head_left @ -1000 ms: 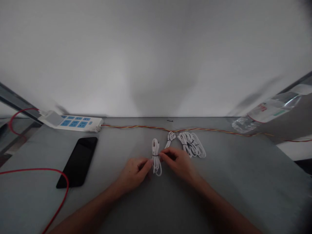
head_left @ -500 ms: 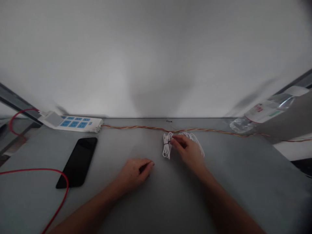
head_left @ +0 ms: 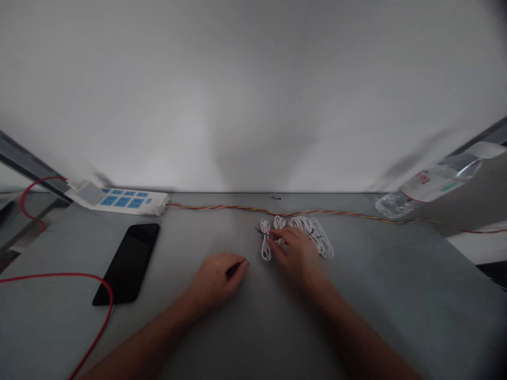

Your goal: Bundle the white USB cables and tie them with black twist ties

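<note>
Several coiled white cables lie in a row, each bound with a black twist tie. My right hand (head_left: 299,256) reaches over them, thumb and index finger closing on the right edge of the leftmost white cable bundle (head_left: 265,250), near its tie. Partly behind these fingers is a second white bundle (head_left: 279,221). Farther right, more white coils (head_left: 325,245) lie beside the hand. My left hand (head_left: 219,277) rests on the grey table (head_left: 253,338), thumb and index tips pressed together; whether anything tiny is between them cannot be made out.
At left lie a black phone (head_left: 129,264), a red cable (head_left: 101,327) and a white power strip (head_left: 156,203). A twisted red-yellow wire (head_left: 222,207) runs along the wall (head_left: 253,105). A loose black tie (head_left: 276,198) lies behind the coils. A clear bottle (head_left: 431,182) leans at right.
My right hand has shifted slightly left and nearer. The leftmost cable bundle now sits apart from the one beside it, and more of the right coils show. My left hand is nearly still.
</note>
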Tool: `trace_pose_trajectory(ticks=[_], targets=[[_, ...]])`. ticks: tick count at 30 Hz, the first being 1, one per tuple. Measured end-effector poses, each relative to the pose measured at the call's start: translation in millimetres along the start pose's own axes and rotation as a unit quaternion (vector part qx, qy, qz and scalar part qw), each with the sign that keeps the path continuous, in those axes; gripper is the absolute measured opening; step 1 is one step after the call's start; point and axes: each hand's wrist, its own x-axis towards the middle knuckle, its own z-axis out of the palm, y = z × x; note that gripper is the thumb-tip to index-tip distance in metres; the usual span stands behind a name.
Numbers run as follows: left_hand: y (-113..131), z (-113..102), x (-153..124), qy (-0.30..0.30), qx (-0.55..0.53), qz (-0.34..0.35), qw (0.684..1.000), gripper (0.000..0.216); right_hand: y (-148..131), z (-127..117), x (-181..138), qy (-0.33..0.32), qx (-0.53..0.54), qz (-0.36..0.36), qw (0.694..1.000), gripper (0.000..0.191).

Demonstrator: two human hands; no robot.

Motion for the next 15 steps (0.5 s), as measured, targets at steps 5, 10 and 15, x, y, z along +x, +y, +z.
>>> trace_pose_trajectory(ticks=[5,10,15], targets=[[-1,3,-1,-0.013,0.019,0.002,1.0,0.027,-7,19,2,-0.019,-0.114,-0.041,0.992,0.029],[0,4,0,-0.009,0.022,0.008,1.0,0.026,-5,18,8,-0.024,-0.104,-0.039,0.994,0.015],[1,4,0,-0.007,0.023,0.01,1.0,0.025,-8,19,9,-0.022,-0.11,-0.056,0.992,0.018]])
